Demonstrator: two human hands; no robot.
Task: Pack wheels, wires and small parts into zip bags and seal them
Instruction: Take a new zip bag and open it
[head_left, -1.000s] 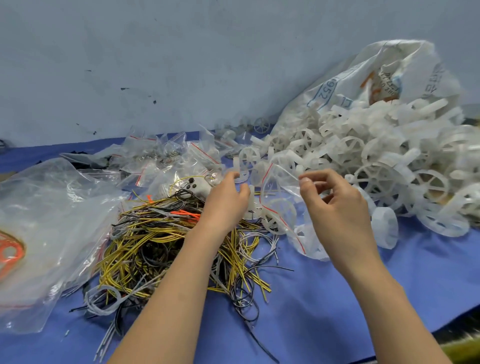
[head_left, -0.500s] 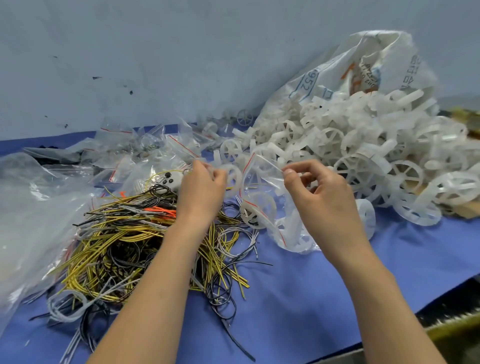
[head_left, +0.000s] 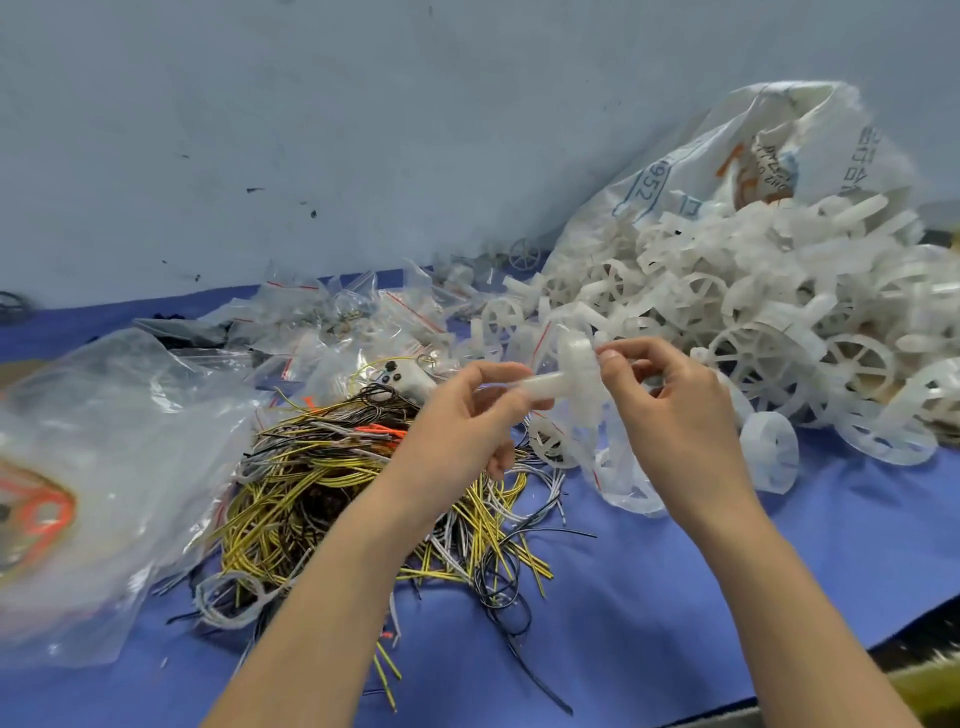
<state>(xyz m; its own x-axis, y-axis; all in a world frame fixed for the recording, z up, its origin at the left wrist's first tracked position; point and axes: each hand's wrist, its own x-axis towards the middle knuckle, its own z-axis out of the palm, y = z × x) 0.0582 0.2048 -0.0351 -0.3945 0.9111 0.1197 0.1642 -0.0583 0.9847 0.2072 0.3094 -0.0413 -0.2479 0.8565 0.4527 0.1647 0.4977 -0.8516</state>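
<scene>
Well short of finished, judging by the desk (head_left: 675, 597). Behind the wires, a scatter of small zip bags (head_left: 363, 322) with red seal strips, some apparently filled already; whether sealed, impossible to tell. Still loose: a large heap of white wheels (head_left: 753, 312) spilling from a printed sack (head_left: 727, 156) at right, 1 stray wheel (head_left: 769, 457) lying apart on the blue cloth, and a thick tangle of yellow, black and white wires (head_left: 337, 493) at centre. Plenty left to bag.

Left hand (head_left: 457, 431) curled shut around the stem of a white axle-and-wheel part (head_left: 566, 374), thumb and fingers pinching it. Right hand (head_left: 675, 415) pinched closed near the top of that same part, fingertips apparently also gripping the mouth of a clear zip bag (head_left: 597, 447) that hangs below and already holds at least 1 wheel. Probably mid-insertion; part blurred, so exact hold uncertain.

Room for moving: open blue cloth in front of and between the forearms, and to the right below the wheel heap. Crowded to the left by a big crumpled clear bag (head_left: 104, 467) touching the wire pile. Wall close behind. Near edge of the desk running diagonally at lower right, close to the right forearm; loose wire ends reaching towards it, likely to snag or slide off if swept.
</scene>
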